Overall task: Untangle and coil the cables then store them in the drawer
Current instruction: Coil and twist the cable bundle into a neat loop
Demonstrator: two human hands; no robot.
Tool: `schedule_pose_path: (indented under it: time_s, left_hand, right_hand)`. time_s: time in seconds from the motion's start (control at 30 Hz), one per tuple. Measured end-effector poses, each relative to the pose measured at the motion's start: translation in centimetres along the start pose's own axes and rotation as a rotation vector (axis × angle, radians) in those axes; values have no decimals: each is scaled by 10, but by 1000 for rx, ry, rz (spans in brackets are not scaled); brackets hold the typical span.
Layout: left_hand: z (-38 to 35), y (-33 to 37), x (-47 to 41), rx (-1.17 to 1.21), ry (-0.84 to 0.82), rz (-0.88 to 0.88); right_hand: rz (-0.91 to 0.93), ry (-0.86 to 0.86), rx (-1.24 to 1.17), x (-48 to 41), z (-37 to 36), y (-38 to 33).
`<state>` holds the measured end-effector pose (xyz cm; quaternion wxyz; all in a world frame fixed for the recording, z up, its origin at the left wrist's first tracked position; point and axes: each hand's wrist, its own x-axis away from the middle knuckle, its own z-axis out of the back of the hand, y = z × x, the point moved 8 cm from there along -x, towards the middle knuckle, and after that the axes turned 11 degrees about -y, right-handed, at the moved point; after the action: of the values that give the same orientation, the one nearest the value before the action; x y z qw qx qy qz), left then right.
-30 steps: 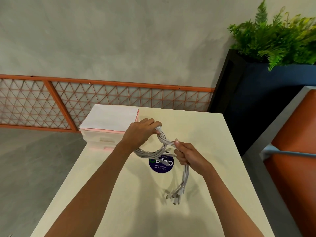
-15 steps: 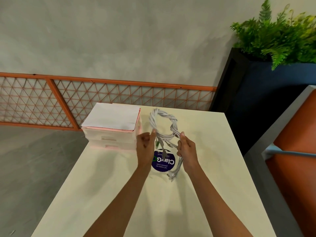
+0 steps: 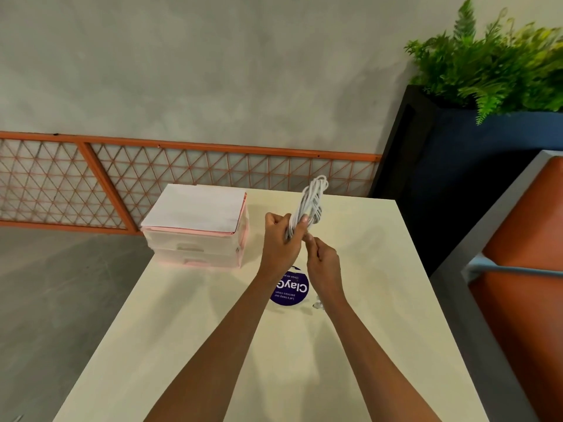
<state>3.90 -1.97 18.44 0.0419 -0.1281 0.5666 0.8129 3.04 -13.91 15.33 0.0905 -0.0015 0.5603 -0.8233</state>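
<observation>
- Two bare hands are seen, the left hand [image 3: 281,239] and the right hand [image 3: 323,263], each joined to a bare forearm.
- The left forearm [image 3: 219,345] and the right forearm [image 3: 365,345] are left uncovered from the wrist to the bottom edge of the view, where they are cut off.
- Both forearms are slim and narrow toward the wrists.
- A short nail is shown on one left fingertip [image 3: 303,220]; the other nails are too blurred to be made out.

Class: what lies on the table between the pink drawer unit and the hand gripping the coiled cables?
Nothing: in the head view only bare table separates the drawer unit from the left hand gripping the cables.
</observation>
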Motion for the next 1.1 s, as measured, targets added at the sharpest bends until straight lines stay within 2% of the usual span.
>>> schedule_pose_path:
  time_s: [0.13,0.27,0.33,0.5,0.7,0.87,1.0,1.1]
  left_hand:
    - [12,-10,-1,93,103,40]
    - [13,-12,7,338,44,181]
    - [15,-11,13,370,63,261]
    - [27,-12,14,395,191,187]
    - [21,-7,15,461,62,78]
    - [24,-13,2,469,-178,118]
    - [21,-17,1,626,-212,230]
    - [20,-17,3,925,-137,286]
  right_hand:
    - [2,29,122,-3,4,-9]
    - [-87,1,310,-2,2,-14]
    - [-89,-8,402,0,-2,-18]
    - [-77,13,518,2,-3,-31]
    - [-128,60,620,2,2,-37]
    - [-143,66,742,8,2,-35]
    - [-172,79,757,5,4,-37]
    - [-175,72,738,2,3,-39]
